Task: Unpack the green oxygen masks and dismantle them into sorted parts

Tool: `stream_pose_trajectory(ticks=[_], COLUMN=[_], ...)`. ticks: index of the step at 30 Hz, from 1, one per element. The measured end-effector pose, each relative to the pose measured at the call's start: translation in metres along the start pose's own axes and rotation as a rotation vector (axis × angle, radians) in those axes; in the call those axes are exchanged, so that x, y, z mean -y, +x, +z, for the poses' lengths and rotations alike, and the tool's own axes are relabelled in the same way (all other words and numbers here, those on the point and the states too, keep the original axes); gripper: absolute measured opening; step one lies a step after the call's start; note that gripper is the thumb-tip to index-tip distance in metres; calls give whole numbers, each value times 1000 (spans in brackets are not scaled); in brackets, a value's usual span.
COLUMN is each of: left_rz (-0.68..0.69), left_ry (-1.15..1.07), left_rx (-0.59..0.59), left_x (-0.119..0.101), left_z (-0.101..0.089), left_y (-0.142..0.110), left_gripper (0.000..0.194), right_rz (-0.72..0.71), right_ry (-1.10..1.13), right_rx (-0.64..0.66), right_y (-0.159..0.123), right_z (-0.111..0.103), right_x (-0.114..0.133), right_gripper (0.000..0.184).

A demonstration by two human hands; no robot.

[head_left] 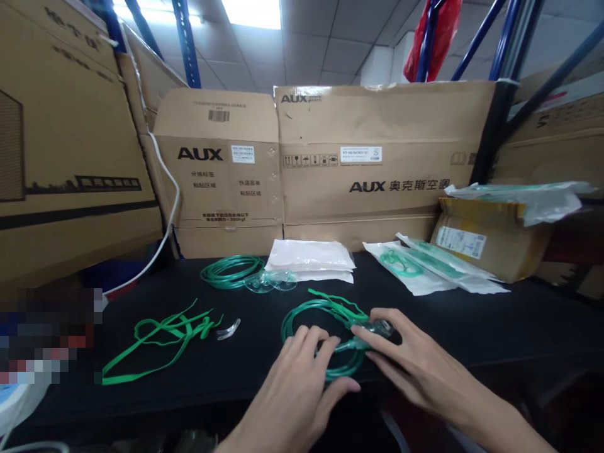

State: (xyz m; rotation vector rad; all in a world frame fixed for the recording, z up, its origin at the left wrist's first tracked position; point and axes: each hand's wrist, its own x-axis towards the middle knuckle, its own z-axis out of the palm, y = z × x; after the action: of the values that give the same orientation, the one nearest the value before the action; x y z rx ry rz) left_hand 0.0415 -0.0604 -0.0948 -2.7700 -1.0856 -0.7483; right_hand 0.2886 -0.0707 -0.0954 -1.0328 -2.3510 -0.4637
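A coil of green clear tubing [287, 314] lies at the front of the black table. My left hand [302, 365] has its fingers curled over the coil's near side, with the thumb below. My right hand [401, 352] grips a clear green-tinted plastic mask [377, 327] at the coil's right; the fingers cover part of it. A light green elastic strap [342, 305] runs out behind the mask. Farther back is a second coil of tubing [231, 270], with a clear plastic mask [271, 281] beside it.
Loose green straps [174, 340] and a small clear plastic piece [229, 329] lie on the left. White packets [309, 258] are stacked at the back. Bagged green tubing sets [415, 267] lie right of them, by a cardboard box [491, 236]. Large cartons [377, 132] form the back wall.
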Motion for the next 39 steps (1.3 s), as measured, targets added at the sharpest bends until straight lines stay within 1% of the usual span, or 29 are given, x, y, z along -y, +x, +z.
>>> stream_pose_trajectory(ticks=[2, 4, 6, 8, 10, 15, 17, 20, 22, 24, 26, 29, 31, 33, 34, 35, 36, 37, 38, 39], left_rz=[39, 98, 162, 206, 250, 384, 428, 472, 456, 420, 381, 352, 363, 340, 295, 236, 176, 130, 118, 122], left_ry=[152, 254, 307, 334, 356, 421, 388, 271, 218, 196, 179, 144, 120, 86, 67, 54, 50, 54, 62, 66], left_rx=[-75, -173, -250, -265, -236, -50, 12, 41, 34, 41, 74, 133, 151, 156, 157, 158, 161, 170, 182, 195], left_x=[-7, -11, -9, -6, -1, 10, 16, 24, 27, 26, 22, 16, 17, 24, 29, 35, 39, 43, 44, 44], left_z=[15, 28, 34, 33, 26, 8, 2, -6, -9, -12, -14, -16, -20, -25, -29, -34, -38, -41, -43, -44], left_y=[4, 5, 3, 0, -2, -3, -1, 2, 2, 1, 1, 3, 3, 1, -1, -3, -5, -7, -8, -8], left_gripper=[30, 31, 38, 39, 39, 36, 32, 32, 34, 32, 29, 28, 30, 32, 34, 34, 34, 33, 31, 29], right_rz=[1, -8, -35, -75, -115, -168, -176, -188, -206, -220, -241, -291, -307, -287, -253, -192, -92, -35, 2, 68], right_ry=[-9, -33, -106, -203, -265, -252, -234, -222, -214, -208, -200, -189, -195, -207, -209, -214, -224, -223, -217, -208], right_rx=[-3, 10, 27, 11, -31, -209, -249, -276, -265, -228, -187, -165, -160, -157, -152, -225, -257, -263, -270, -268], right_y=[-3, -9, -15, -19, -19, -5, 1, 6, 5, 5, 6, 7, -1, -19, -31, -45, -59, -71, -80, -85], right_z=[-1, 0, 2, 4, 4, -4, -7, -6, -3, -2, 0, 4, 8, 11, 12, 12, 11, 10, 9, 7], right_x=[5, 8, 11, 13, 15, 28, 33, 34, 33, 31, 30, 27, 19, 2, -9, -20, -32, -41, -48, -51], right_gripper=[39, 39, 43, 46, 47, 39, 39, 38, 39, 41, 41, 35, 33, 35, 39, 39, 42, 44, 45, 45])
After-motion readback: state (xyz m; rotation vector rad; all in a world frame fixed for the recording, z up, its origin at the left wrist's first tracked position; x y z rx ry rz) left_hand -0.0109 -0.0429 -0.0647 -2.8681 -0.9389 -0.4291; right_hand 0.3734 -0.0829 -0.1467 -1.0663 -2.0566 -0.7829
